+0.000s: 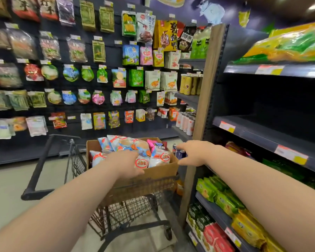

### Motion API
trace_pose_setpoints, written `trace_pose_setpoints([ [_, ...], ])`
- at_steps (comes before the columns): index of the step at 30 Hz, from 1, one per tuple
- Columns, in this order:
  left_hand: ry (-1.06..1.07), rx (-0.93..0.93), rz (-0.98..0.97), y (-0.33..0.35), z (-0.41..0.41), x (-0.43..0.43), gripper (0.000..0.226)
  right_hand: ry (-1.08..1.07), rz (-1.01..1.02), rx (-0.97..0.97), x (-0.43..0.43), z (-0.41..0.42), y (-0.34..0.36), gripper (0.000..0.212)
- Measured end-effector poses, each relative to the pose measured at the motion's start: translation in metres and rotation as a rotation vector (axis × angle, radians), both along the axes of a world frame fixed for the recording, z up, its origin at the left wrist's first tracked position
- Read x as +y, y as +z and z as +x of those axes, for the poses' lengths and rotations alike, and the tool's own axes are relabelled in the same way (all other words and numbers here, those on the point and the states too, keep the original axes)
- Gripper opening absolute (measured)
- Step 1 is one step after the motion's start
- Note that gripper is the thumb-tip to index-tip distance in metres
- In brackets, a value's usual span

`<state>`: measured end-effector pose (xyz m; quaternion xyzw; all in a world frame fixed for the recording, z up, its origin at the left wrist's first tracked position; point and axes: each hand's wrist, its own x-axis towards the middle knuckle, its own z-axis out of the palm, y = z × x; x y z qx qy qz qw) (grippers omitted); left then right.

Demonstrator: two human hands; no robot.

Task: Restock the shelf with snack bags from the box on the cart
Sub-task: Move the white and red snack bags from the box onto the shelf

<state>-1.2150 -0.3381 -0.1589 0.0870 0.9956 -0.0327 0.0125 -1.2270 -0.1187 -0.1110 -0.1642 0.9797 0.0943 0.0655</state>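
Both of your arms are stretched out toward the cardboard box (162, 171), which sits on top of the wire cart (135, 206) right beside the wooden post (205, 88) of the shelving. Your left hand (127, 162) is down on the snack bags (122, 142) piled in the box, near its front wall. Its fingertips are buried among the white bags with round red logos (so I can't tell if it's actually gripping one or just resting there). Your right hand (193, 153) hangs just off the box's right rim, fingers spread and loose, holding nothing. On your right is the shelf (258, 133), a dark board with price tags (226, 126) along its front edge, and green, yellow and red packs (224, 199) on the levels below.
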Motion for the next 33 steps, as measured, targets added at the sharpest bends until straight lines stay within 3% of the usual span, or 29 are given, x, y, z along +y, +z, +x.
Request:
trace_pose_setpoints([
  [18, 0.172, -0.084, 0.068, -0.049, -0.168, -0.011, 0.074, 0.104, -0.052, -0.158, 0.014, -0.207, -0.057, 0.064],
  [33, 0.259, -0.168, 0.105, -0.092, -0.325, -0.122, 0.076, 0.025, -0.083, -0.214, -0.076, -0.348, -0.097, 0.063],
])
